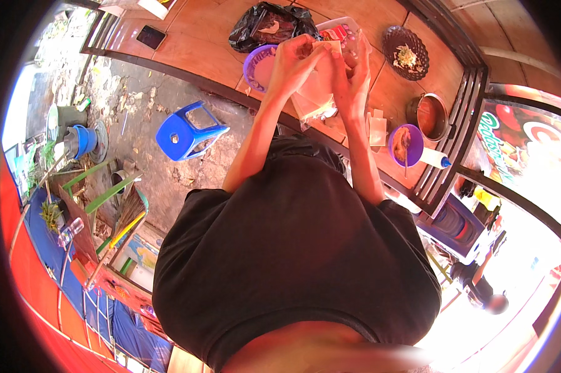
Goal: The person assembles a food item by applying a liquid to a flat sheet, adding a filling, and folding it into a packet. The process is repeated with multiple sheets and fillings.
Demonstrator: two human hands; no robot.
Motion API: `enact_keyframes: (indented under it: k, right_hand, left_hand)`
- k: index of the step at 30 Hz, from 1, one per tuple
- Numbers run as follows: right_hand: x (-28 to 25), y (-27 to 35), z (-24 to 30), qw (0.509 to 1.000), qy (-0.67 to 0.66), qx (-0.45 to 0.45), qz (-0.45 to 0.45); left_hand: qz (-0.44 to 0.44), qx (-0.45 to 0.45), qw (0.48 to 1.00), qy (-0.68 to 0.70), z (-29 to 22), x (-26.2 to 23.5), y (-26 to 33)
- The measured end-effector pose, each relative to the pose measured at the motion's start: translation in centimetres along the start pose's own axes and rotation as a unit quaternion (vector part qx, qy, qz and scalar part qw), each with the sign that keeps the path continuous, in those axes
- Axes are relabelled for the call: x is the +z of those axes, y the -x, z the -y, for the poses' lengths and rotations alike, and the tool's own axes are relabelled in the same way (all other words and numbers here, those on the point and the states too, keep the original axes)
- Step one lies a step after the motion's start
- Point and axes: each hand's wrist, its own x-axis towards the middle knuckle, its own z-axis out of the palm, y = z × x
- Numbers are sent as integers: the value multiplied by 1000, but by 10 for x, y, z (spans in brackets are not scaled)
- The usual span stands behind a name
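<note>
A small, thin, pale yellow square sheet (328,46), like a dough wrapper, is held up over the table between my two hands. My left hand (295,63) pinches its left side with bent fingers. On the other side, my right hand (351,81) grips it near the thumb; some fingers there are hidden. Beneath the hands lies a pale sheet or packet (313,99), partly covered. Behind them is a light tray (349,23) with a red packet (334,33). A purple bowl (250,69) stands next to my left hand. More pale square sheets (377,128) lie right of my right wrist.
On the tiled table sit a black plastic bag (243,30), a dark woven plate (389,46) with shredded food, a pot (445,118), a purple bowl (415,138) of filling with a spoon, a blue-capped bottle (433,158) and a phone (150,37). A blue stool (175,133) stands left.
</note>
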Motion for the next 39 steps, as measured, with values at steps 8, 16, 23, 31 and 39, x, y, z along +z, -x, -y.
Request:
enact_keyframes:
  k: [8,16,23,31,39]
  right_hand:
    - [25,-10,8,999,42,14,25]
    - [49,-23,4,999,11,41,15]
    - [55,-30,-6,999,-13,34,-15]
    - [67,-45,-8,999,39,27,10]
    - [81,-59,6,998,58,11,18]
  left_hand:
    - [-137,-4,952,274,-12,-79,-41]
    - [-116,26,975,188,-12,-101,-61]
    - [-316,87,941,82,26,-155,-81]
    - [-94,-41,994,29,31,-172,-82]
    - [91,-123,980,129,3,-129,-67]
